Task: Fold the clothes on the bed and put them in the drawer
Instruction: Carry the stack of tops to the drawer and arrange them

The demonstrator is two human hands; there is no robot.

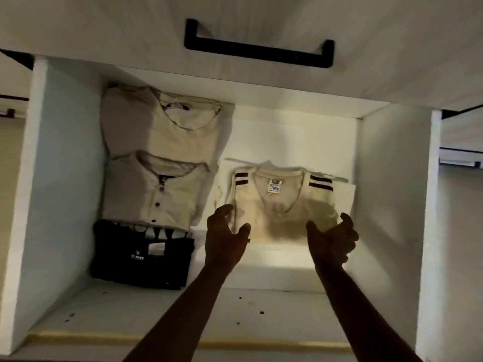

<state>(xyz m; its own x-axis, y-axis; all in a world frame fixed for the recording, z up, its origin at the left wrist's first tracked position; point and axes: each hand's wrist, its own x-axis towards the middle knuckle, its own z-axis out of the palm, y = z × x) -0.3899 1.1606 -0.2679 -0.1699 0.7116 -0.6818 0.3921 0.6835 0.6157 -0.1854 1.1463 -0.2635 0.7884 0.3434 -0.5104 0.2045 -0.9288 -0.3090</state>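
A folded cream shirt with dark shoulder stripes (283, 202) lies in the right half of the open white drawer (65, 163). My left hand (226, 237) hovers at its near left corner, fingers loosely curled, holding nothing. At the shirt's near right corner my right hand (333, 241) is cupped the same way, apart from the cloth. Down the left side lie a folded cream crew-neck shirt (162, 126), a cream buttoned shirt (154, 192) and a black printed shirt (142, 253).
The closed drawer above, with a black handle (257, 45), overhangs the back of the open drawer. The drawer's near front edge (167, 340) runs below my forearms. White drawer floor shows in front of the striped shirt. Other furniture edges flank both sides.
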